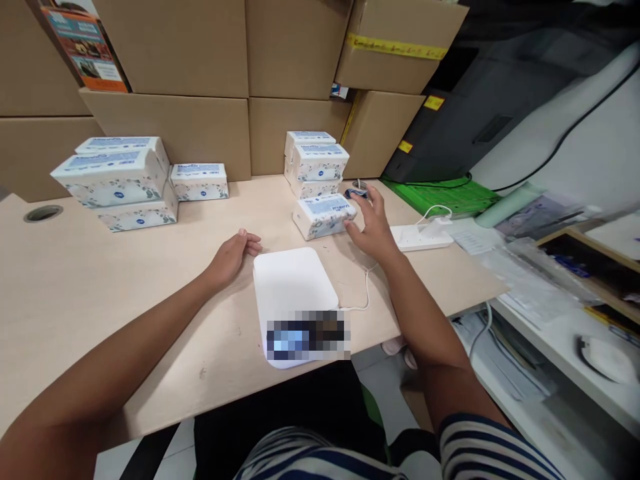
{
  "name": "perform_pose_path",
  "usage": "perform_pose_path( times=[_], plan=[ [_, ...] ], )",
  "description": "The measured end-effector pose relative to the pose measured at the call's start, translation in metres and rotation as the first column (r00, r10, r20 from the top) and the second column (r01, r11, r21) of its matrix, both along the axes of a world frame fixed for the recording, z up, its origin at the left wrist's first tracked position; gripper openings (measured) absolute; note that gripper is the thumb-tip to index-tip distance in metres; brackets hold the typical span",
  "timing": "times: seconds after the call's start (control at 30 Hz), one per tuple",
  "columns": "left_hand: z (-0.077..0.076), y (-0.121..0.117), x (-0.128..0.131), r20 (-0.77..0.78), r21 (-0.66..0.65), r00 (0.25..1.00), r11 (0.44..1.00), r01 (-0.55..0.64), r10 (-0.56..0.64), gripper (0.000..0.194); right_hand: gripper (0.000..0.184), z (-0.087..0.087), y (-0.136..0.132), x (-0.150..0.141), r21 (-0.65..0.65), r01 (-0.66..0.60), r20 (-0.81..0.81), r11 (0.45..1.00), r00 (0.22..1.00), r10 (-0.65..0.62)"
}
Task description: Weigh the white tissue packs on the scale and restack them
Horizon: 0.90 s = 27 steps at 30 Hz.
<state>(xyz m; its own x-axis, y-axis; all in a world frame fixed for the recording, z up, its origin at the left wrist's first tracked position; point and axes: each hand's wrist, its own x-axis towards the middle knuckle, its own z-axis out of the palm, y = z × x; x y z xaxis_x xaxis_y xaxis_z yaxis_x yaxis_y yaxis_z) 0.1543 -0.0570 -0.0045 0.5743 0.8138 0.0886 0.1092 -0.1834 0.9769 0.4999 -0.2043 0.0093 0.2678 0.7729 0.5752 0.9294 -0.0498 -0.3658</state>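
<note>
On the table beside the upper left corner of a flat white device with a blurred-out display, probably a scale (295, 277), rests my left hand (234, 257). Its fingers are loosely bent and nothing is in them. My right hand (373, 223) is at the right end of a single white tissue pack (325, 217), thumb and fingers apart. The thumb is close to the pack's end; whether it touches cannot be told. Behind that pack stands a small stack of tissue packs (320, 163). A dark blue item (356, 193) lies by my right fingertips, partly hidden.
More tissue packs (117, 177) are piled at the left, near a cable hole (43, 213). Cardboard boxes (190, 50) wall off the back. A white power strip (423, 237) lies right of my right hand, and a white cable (367, 290) runs from the scale.
</note>
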Motion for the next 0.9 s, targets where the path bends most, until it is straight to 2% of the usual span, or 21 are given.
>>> perform_pose_path(
  times=[0.07, 0.13, 0.23, 0.3, 0.5, 0.77, 0.9],
  plan=[
    [-0.002, 0.001, 0.000, 0.002, 0.002, 1.000, 1.000, 0.010, -0.010, 0.074, 0.069, -0.007, 0.008, -0.011, -0.040, -0.014, 0.099, 0.999, 0.995, 0.018],
    [-0.004, 0.003, -0.001, 0.002, 0.011, 1.000, 1.000, 0.023, -0.023, 0.075, 0.067, -0.010, 0.018, -0.023, -0.136, -0.014, 0.187, 0.991, 0.982, 0.040],
    [-0.006, 0.004, -0.001, 0.000, 0.019, 1.000, 0.999, 0.030, -0.030, 0.078, 0.067, -0.008, 0.035, -0.032, -0.284, 0.076, 0.270, 0.956, 0.963, 0.004],
    [-0.007, 0.005, -0.001, -0.004, 0.018, 1.000, 0.999, 0.027, -0.027, 0.082, 0.065, -0.004, 0.047, -0.033, -0.322, 0.126, 0.292, 0.938, 0.956, -0.028],
    [-0.007, 0.006, -0.002, -0.058, 0.033, 0.998, 0.999, 0.030, -0.028, 0.098, 0.062, 0.003, 0.077, -0.037, -0.316, 0.240, 0.314, 0.918, 0.939, -0.137],
    [-0.007, 0.006, -0.001, -0.067, 0.039, 0.998, 0.999, 0.022, -0.019, 0.097, 0.063, -0.004, 0.096, -0.044, -0.337, 0.277, 0.246, 0.900, 0.948, -0.200],
    [-0.007, 0.005, 0.000, -0.052, 0.034, 0.998, 0.999, 0.031, -0.029, 0.097, 0.063, 0.001, 0.107, -0.046, -0.342, 0.285, 0.172, 0.895, 0.956, -0.238]
  ],
)
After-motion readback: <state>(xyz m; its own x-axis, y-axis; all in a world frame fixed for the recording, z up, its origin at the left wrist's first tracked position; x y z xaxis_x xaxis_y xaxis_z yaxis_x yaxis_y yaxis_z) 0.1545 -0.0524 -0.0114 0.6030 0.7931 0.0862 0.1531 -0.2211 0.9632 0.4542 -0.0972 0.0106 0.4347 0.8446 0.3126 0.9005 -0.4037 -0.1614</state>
